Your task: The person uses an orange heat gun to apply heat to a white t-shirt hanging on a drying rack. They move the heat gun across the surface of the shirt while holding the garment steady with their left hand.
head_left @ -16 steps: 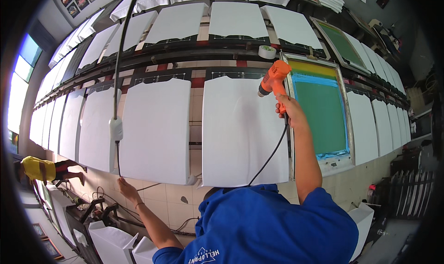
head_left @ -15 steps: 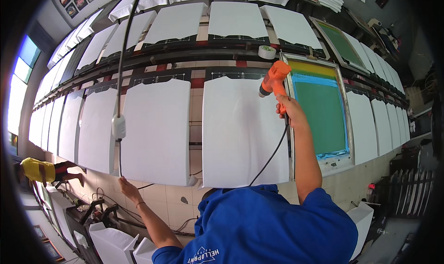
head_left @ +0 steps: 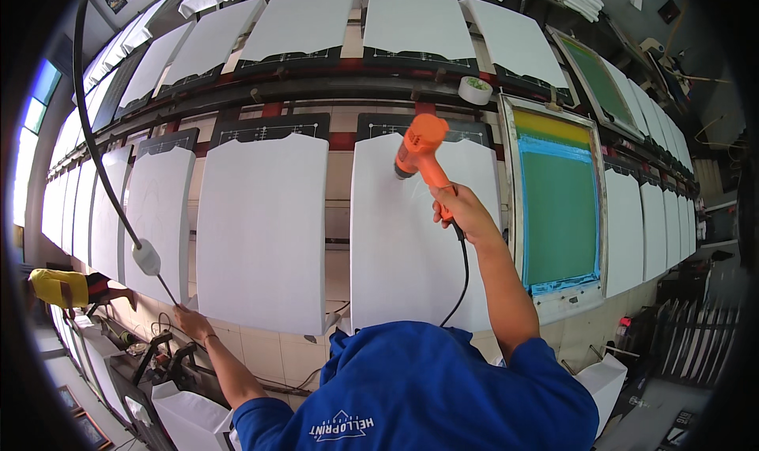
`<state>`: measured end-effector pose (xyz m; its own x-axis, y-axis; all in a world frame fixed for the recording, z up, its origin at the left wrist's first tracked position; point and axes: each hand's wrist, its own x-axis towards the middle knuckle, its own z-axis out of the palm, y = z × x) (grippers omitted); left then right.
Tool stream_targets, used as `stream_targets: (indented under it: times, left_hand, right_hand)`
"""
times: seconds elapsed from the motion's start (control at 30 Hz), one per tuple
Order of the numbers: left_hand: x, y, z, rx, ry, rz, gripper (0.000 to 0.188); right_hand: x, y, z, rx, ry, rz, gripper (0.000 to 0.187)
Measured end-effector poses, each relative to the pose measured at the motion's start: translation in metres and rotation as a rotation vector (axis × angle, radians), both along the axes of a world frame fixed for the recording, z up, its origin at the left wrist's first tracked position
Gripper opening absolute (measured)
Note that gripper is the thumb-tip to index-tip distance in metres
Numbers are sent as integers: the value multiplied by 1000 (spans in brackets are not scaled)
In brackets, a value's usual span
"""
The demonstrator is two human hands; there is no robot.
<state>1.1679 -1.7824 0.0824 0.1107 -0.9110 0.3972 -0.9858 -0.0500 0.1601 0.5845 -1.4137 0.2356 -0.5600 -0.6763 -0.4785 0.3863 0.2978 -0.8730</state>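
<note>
Rows of white garment panels run along the long printing desk [head_left: 340, 206], stretching off both ways. Right hand [head_left: 461, 214] has its grip wrapped round the handle of the orange plastic heat gun [head_left: 419, 147], nozzle aimed down at the upper part of the white fabric panel [head_left: 411, 237] straight ahead. Compared with half a second back, the gun sits a touch lower on that same panel, so the pass is creeping along it. Left hand [head_left: 188, 318] pinches the black hanging cable [head_left: 103, 174] just below its white inline switch box [head_left: 146, 259], low at the near left. A green mesh printing screen [head_left: 560, 214] lies just right.
</note>
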Motion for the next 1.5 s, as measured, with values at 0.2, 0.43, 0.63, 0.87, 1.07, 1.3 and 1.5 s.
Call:
stream_targets:
  times: [0.2, 0.43, 0.63, 0.87, 1.07, 1.3, 1.5]
  left_hand:
    - [-45, -11, 17, 85, 123, 61, 29]
    - [-51, -3, -10, 19, 138, -65, 27]
    - [-73, 10, -7, 14, 232, -75, 24]
    - [-71, 11, -4, 91, 289, -117, 23]
    - [-75, 7, -7, 135, 266, -186, 25]
    - [-63, 15, -2, 127, 298, -230, 26]
    - [-46, 63, 1, 419, 519, -275, 20]
  right_hand:
    - [11, -31, 0, -1, 79, 56, 32]
    - [11, -42, 1, 24, 80, 90, 31]
    - [14, -35, 6, 51, 86, 116, 30]
    - [18, -22, 23, 146, 78, 190, 31]
    - [17, -25, 11, 107, 152, 123, 30]
    - [6, -3, 18, 140, 94, 184, 35]
    - [4, 4, 15, 185, 134, 134, 34]
